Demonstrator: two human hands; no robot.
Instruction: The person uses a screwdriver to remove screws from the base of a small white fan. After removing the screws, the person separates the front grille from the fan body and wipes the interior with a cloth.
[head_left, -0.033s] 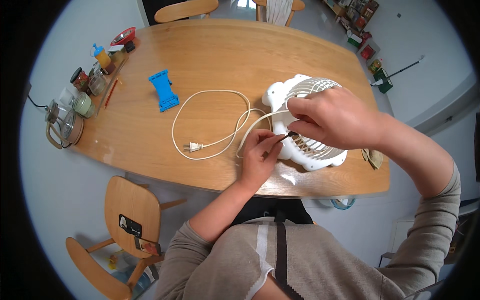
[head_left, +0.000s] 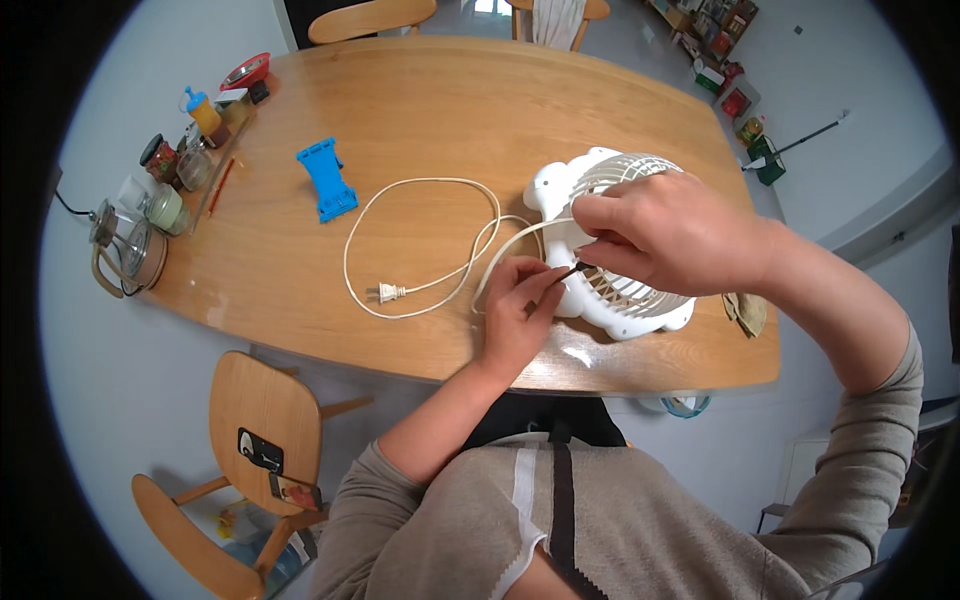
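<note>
A small white fan [head_left: 625, 300] lies flat on the wooden table [head_left: 440, 110], near its front right edge. My right hand [head_left: 670, 235] lies over the fan's grille and grips it. My left hand [head_left: 520, 305] pinches a thin dark screwdriver [head_left: 572, 269], whose tip touches the fan's left side just under my right fingers. The fan's white cord [head_left: 425, 185] loops across the table to the left. It ends in a plug [head_left: 388, 293] close to my left hand.
A blue plastic stand [head_left: 326, 180] lies left of the cord. Jars, a yellow bottle [head_left: 203, 110] and a glass kettle [head_left: 125, 245] line the table's left edge. A brown cloth [head_left: 745, 312] lies right of the fan. A wooden chair [head_left: 255, 415] carrying a phone stands at lower left.
</note>
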